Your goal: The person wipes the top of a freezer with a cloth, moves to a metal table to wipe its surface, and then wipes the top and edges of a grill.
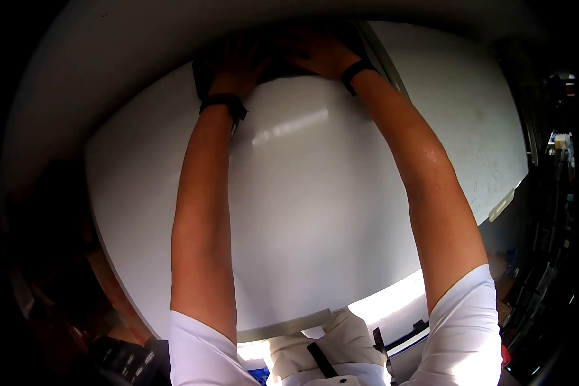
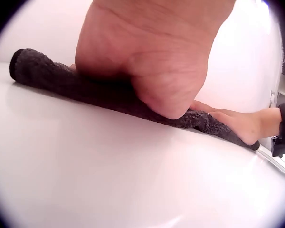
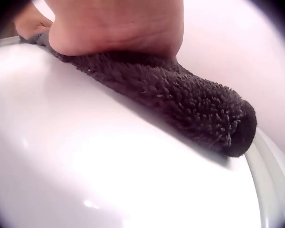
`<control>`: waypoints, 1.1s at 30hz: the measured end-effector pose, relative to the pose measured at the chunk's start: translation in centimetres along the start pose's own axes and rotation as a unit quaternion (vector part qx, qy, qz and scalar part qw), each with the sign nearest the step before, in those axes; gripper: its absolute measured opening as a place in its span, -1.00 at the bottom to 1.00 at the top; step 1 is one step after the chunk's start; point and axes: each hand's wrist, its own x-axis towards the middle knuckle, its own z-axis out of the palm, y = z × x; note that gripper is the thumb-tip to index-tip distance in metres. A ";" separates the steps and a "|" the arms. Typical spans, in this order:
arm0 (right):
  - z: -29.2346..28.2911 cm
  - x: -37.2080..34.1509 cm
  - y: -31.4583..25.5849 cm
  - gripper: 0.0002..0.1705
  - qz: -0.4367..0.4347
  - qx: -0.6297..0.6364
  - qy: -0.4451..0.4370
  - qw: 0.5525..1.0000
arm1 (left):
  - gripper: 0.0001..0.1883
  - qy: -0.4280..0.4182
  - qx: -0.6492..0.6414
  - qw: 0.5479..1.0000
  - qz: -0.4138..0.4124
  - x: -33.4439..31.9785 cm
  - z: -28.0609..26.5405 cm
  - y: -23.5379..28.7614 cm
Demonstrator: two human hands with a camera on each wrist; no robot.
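A dark grey, fluffy cloth (image 3: 194,104) lies folded in a long strip across the top part of a glossy whiteboard (image 1: 302,193). With fingers spread, my left hand (image 1: 238,67) presses on the cloth's left part. My right hand (image 1: 321,55) rests on its right part, fingers also stretched out. In the left wrist view the heel of the left palm bears down on the cloth, its fingers hidden behind. The right wrist view shows the right hand's heel on the pile, close to the cloth's rounded end.
A pale frame strip (image 1: 386,61) divides this board from a second white panel (image 1: 457,96) on the right. Along the near edge runs a light ledge (image 1: 289,325). Dark, cluttered shelves (image 1: 550,225) stand at the far right.
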 end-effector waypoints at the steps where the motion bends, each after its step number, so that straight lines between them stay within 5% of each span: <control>1: 0.3 -0.3 0.1 -0.30 0.012 -0.004 0.001 1.000 | -0.33 0.003 0.003 1.000 -0.005 0.1 0.1 0.5; 6: 0.5 -0.9 -0.1 -0.31 0.003 0.026 0.082 0.996 | -0.28 0.033 -0.015 0.999 -0.020 -1.2 -1.3 1.3; 10: -0.9 -4.7 -2.1 -0.31 -0.005 0.047 0.050 0.998 | -0.26 0.025 -0.025 0.999 -0.006 -5.5 -1.4 3.0; 23: -10.6 -29.1 -19.2 -0.24 -0.044 0.216 -0.121 0.968 | -0.20 -0.078 -0.131 0.988 -0.001 -35.3 -4.2 14.3; 30: -10.0 -28.5 -18.4 -0.22 -0.044 0.233 -0.111 0.965 | -0.15 -0.075 -0.151 0.985 0.025 -35.2 -3.9 14.0; 33: -8.7 -22.9 -13.8 -0.22 0.015 0.208 -0.088 0.974 | -0.19 -0.067 -0.136 0.988 0.015 -26.6 -3.4 12.9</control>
